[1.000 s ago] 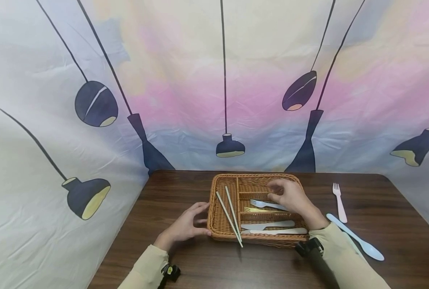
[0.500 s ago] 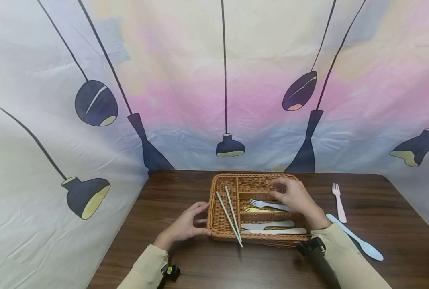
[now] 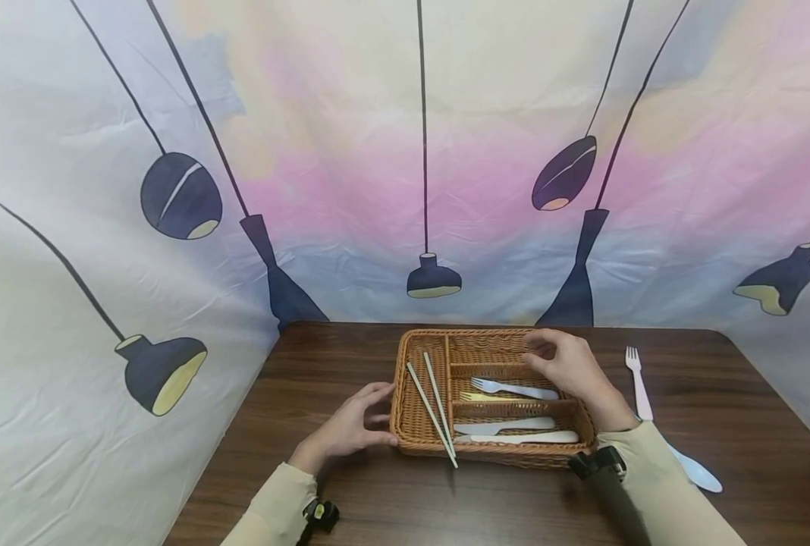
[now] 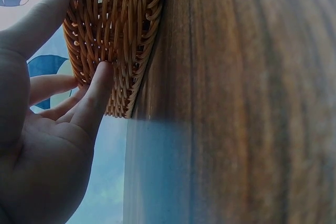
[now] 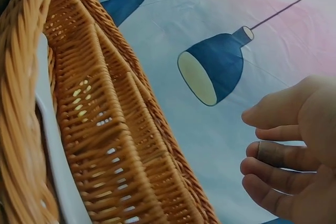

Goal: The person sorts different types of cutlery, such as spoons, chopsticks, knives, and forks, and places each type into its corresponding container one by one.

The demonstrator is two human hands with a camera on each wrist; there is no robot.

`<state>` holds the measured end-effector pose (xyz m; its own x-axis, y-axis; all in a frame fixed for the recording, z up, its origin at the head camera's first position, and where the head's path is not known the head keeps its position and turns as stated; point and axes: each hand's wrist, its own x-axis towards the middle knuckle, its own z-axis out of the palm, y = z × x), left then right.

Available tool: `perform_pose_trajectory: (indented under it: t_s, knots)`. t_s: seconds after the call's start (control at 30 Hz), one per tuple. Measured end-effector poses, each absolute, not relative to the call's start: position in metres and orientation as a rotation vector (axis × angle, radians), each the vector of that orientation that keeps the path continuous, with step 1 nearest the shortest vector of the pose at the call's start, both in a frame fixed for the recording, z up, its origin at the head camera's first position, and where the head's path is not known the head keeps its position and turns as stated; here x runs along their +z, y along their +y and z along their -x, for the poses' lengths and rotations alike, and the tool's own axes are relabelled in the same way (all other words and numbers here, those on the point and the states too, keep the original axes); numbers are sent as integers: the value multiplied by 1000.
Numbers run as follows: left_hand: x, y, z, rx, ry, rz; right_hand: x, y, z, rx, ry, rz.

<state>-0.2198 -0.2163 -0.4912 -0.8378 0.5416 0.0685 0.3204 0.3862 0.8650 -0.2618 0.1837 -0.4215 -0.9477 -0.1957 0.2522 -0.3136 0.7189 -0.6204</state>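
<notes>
A wicker basket (image 3: 424, 449) with divided compartments stands on the table. My left hand (image 3: 343, 428) touches its left side with spread fingertips, also seen in the left wrist view, where the hand (image 4: 58, 114) is against the wicker (image 4: 113, 30). Above the basket's back right part hovers my right hand (image 3: 572, 371), holding nothing; the right wrist view shows this hand (image 5: 294, 156) with loosely bent fingers. In the basket lie a blue fork (image 3: 521, 390), a yellow fork (image 3: 483, 396), and two pale knives (image 3: 503, 426). Two chopsticks (image 3: 432, 413) lie across the left compartment, their ends over the front rim.
To the right of the basket a pink fork (image 3: 639, 383) lies on the wooden table (image 3: 500, 508). A light blue spoon (image 3: 700, 474) is partly hidden by my right sleeve. A cloth printed with lamps (image 3: 432, 280) hangs behind the table.
My right hand has drifted to the right above the basket, uncovering the blue fork's handle. The right sleeve now covers more of the blue spoon. My left hand has stayed in place.
</notes>
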Motion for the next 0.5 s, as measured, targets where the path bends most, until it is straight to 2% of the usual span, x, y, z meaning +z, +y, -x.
perform_pose_trajectory:
  t_s: [0.5]
  knots:
    - [-491,-219,219,1427,2415,-798,-415,212,260,1000,-2751,-262]
